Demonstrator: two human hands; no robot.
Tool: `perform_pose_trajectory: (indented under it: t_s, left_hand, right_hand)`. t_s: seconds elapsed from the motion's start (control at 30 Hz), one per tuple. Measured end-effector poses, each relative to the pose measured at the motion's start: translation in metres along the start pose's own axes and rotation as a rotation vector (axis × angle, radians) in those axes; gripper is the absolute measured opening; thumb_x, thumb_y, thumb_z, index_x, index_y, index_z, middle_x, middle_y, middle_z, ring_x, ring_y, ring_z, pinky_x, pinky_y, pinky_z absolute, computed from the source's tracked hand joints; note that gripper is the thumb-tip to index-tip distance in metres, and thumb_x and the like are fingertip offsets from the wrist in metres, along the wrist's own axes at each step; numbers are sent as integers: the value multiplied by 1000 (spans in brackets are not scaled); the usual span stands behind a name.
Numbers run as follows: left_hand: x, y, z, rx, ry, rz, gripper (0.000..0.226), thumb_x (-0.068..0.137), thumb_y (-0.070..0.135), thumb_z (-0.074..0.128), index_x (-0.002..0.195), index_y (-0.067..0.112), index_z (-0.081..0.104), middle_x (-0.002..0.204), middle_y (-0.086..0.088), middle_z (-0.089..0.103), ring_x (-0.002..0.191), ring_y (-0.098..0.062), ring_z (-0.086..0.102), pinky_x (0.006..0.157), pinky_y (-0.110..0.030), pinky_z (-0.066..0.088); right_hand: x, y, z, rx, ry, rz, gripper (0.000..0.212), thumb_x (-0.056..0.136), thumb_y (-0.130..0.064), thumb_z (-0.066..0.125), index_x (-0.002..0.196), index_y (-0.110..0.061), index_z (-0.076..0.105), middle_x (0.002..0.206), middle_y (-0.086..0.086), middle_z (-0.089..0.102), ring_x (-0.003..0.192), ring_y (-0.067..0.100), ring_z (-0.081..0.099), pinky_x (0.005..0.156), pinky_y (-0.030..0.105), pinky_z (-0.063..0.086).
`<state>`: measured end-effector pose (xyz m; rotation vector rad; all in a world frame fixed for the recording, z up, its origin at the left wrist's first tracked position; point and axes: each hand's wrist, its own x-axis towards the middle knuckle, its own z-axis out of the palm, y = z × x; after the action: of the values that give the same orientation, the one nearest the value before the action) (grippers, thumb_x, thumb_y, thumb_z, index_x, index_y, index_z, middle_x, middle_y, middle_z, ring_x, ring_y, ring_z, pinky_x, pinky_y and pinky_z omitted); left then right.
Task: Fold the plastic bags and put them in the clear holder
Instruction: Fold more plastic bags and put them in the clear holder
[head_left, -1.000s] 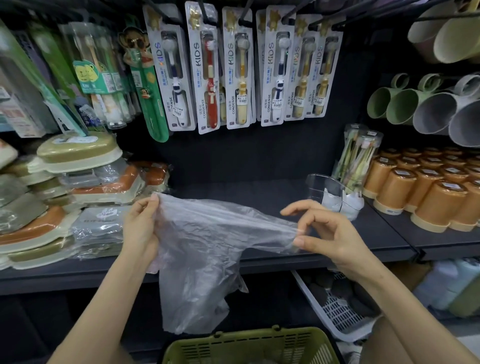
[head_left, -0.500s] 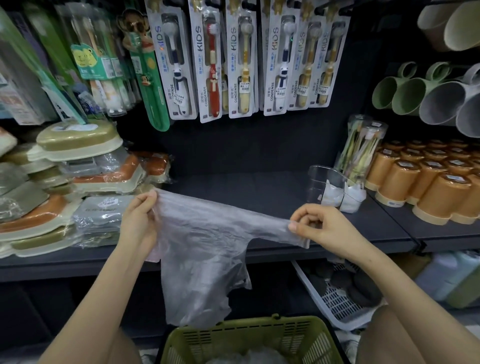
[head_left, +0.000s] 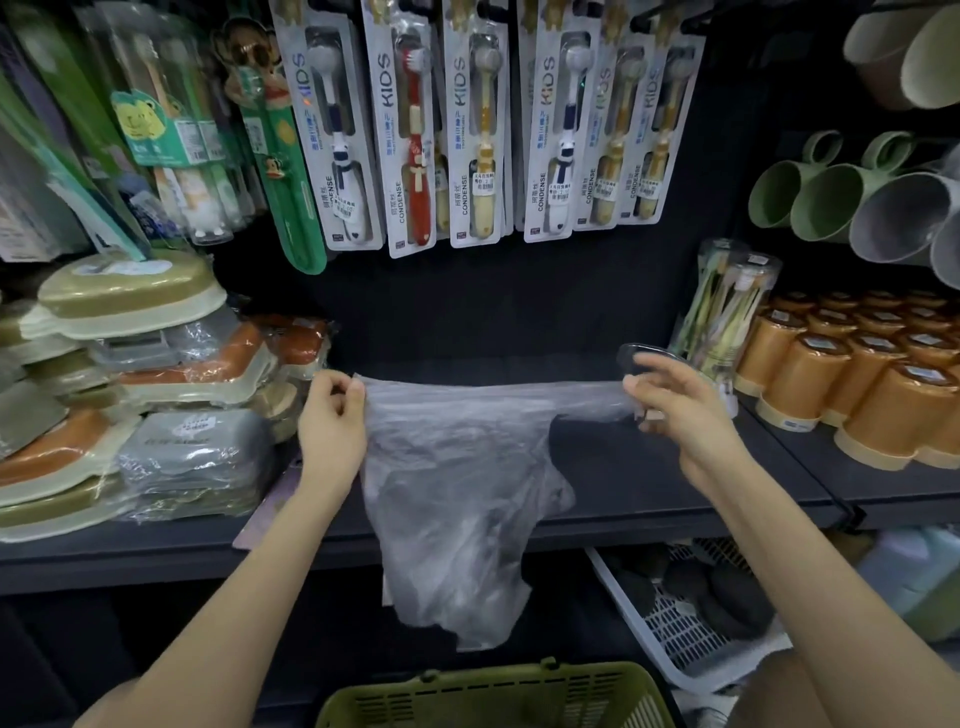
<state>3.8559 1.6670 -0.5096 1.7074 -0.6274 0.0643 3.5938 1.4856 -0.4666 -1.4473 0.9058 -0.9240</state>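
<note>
A thin translucent plastic bag (head_left: 452, 493) hangs in front of the dark shelf (head_left: 649, 488), stretched out along its top edge. My left hand (head_left: 332, 415) pinches the bag's left top corner. My right hand (head_left: 675, 410) pinches the drawn-out right end, which is pulled into a narrow strip. The clear holder (head_left: 631, 358) stands on the shelf right behind my right hand, mostly hidden by it. The bag's crumpled lower part dangles below the shelf edge, above a green basket (head_left: 493, 696).
Stacked soap boxes (head_left: 130, 395) fill the shelf's left side. Orange cups (head_left: 857, 384) and a clear tube of toothbrushes (head_left: 727, 306) stand at the right. Carded kids' toothbrushes (head_left: 467, 130) hang above. A white basket (head_left: 675, 639) sits on the lower right shelf.
Both hands have drawn further apart and risen a little, pulling the bag's top edge taut. My right hand has moved right, up to the clear holder.
</note>
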Motion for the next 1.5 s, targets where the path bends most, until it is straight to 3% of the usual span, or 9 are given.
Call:
perform_pose_trajectory:
  t_s: [0.1, 0.27, 0.33, 0.47, 0.67, 0.97, 1.17, 1.3, 1.5]
  left_hand:
    - [14, -5, 29, 132, 30, -102, 19, 100, 21, 47, 88, 6, 47, 67, -2, 49, 63, -22, 47, 63, -34, 38]
    - [34, -11, 69, 212, -39, -342, 18, 100, 22, 46, 91, 7, 46, 86, -11, 54, 80, -28, 52, 70, -32, 37]
    - [42, -10, 76, 88, -135, -455, 29, 98, 35, 49, 87, 7, 49, 84, -9, 54, 76, -25, 52, 68, -32, 40]
    - [36, 1, 61, -290, -334, -716, 40, 96, 54, 45, 111, 17, 48, 90, -7, 59, 82, -21, 58, 71, -34, 48]
    - [-9, -9, 27, -53, -528, -800, 43, 97, 42, 51, 107, 0, 53, 85, -16, 63, 70, -24, 63, 47, -24, 52]
    - [-37, -13, 27, -234, -458, -835, 14, 91, 3, 60, 77, 2, 60, 53, -5, 62, 40, -9, 54, 38, -16, 40]
    - [-38, -15, 33, -332, -361, -814, 12, 91, 0, 59, 79, 2, 60, 67, -10, 65, 49, -11, 58, 42, -14, 45]
    - [-42, -15, 38, -371, -328, -808, 12, 91, 1, 61, 78, 2, 61, 64, -8, 66, 47, -9, 59, 42, -14, 46]
    - [-37, -18, 29, -451, -246, -840, 12, 91, -1, 59, 80, 0, 60, 49, -2, 64, 40, -6, 59, 39, -12, 44]
  right_hand:
    - [3, 6, 3, -385, 98, -297, 39, 87, -37, 67, 124, -31, 57, 115, -10, 54, 101, 5, 52, 86, 28, 45]
    - [-35, 29, 34, -670, -400, -563, 67, 72, -81, 49, 127, -43, 53, 130, -20, 49, 124, 2, 42, 102, 24, 30]
    - [-42, 49, 49, -864, -441, -604, 76, 68, -84, 44, 133, -44, 50, 137, -17, 44, 129, 6, 36, 103, 27, 23]
    - [-32, 77, 67, -916, -348, -527, 62, 78, -68, 42, 126, -34, 60, 133, -6, 53, 122, 19, 48, 99, 32, 29]
    - [-5, 86, 69, -752, -337, -308, 43, 89, -41, 64, 128, -24, 60, 129, -5, 55, 121, 17, 49, 101, 28, 36]
    - [-9, 83, 74, -666, -369, -224, 49, 89, -43, 63, 134, -29, 52, 137, -7, 50, 129, 17, 45, 107, 38, 37]
    - [-65, 81, 69, -669, 37, -383, 72, 76, -71, 49, 127, -21, 56, 121, -5, 59, 111, 18, 55, 93, 37, 46]
    - [-84, 91, 89, -830, 44, -320, 85, 70, -78, 43, 131, -20, 51, 119, 1, 60, 105, 25, 58, 87, 42, 48]
    - [-71, 95, 86, -396, -54, -38, 44, 85, -18, 71, 124, -23, 50, 79, -1, 65, 82, 13, 62, 80, 27, 46]
